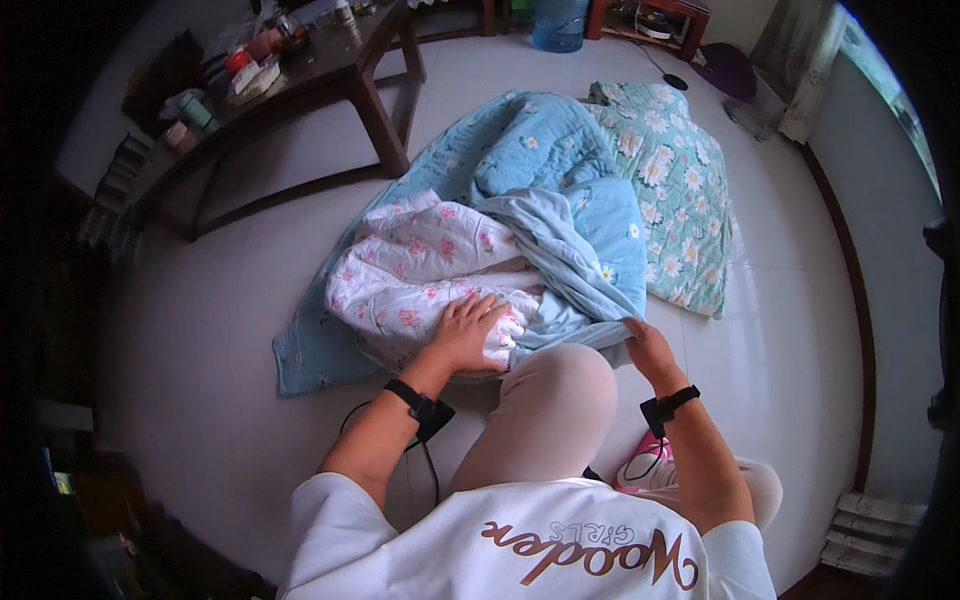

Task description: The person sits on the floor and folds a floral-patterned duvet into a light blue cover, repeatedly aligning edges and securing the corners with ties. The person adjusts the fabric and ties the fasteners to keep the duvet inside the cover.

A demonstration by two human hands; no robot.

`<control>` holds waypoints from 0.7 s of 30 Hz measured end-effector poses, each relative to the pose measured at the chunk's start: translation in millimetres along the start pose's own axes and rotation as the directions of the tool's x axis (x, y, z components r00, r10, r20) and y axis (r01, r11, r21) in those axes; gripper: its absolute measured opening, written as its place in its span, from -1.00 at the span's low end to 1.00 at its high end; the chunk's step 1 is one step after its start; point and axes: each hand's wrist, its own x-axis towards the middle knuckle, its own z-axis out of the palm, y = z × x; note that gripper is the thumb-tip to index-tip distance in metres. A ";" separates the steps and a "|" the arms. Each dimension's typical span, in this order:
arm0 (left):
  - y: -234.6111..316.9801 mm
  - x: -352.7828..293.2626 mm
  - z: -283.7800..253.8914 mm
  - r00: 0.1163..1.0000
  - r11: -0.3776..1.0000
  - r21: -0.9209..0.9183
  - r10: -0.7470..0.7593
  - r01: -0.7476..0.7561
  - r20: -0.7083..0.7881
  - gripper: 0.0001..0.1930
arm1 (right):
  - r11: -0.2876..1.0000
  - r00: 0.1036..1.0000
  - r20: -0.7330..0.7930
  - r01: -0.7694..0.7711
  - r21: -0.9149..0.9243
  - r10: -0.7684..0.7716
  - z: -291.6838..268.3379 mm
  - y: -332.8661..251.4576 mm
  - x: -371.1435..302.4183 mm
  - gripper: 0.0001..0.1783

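Observation:
On the floor in front of me lies a bunched white quilt (405, 265) with pink flowers, partly wrapped in a light blue cover (560, 235). My left hand (468, 332) rests on the near side of the white quilt, its fingers spread. At the right, my right hand (648, 347) pinches the near edge of the blue cover, drawing it out taut. A blue quilted blanket (545, 130) with small daisies lies around and under both. Part of the bundle's near edge is hidden behind my knee.
A folded green daisy quilt (680, 200) lies beyond to the right. A dark wooden table (375, 120) with cluttered top stands at the far left. At the back are a blue water jug (558, 25) and a low wooden stand (650, 22). A wall runs along the right.

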 end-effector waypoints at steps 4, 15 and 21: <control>-18.8 16.1 5.0 0.998 0.997 -0.058 -0.052 0.053 0.024 -0.50 | 0.992 0.985 -0.125 0.127 0.028 -0.122 -17.4 -17.9 11.5 -0.51; -31.7 22.2 -84.5 0.916 0.939 -0.332 -0.054 -0.090 -0.398 -0.82 | 0.967 0.941 -0.338 -0.090 -0.240 0.003 -40.6 90.4 -10.1 -0.71; -45.2 -13.3 -29.2 0.865 0.859 -0.485 0.109 0.166 0.490 -0.60 | 0.947 0.858 0.479 -0.028 -0.319 0.186 5.9 100.6 -1.5 -0.52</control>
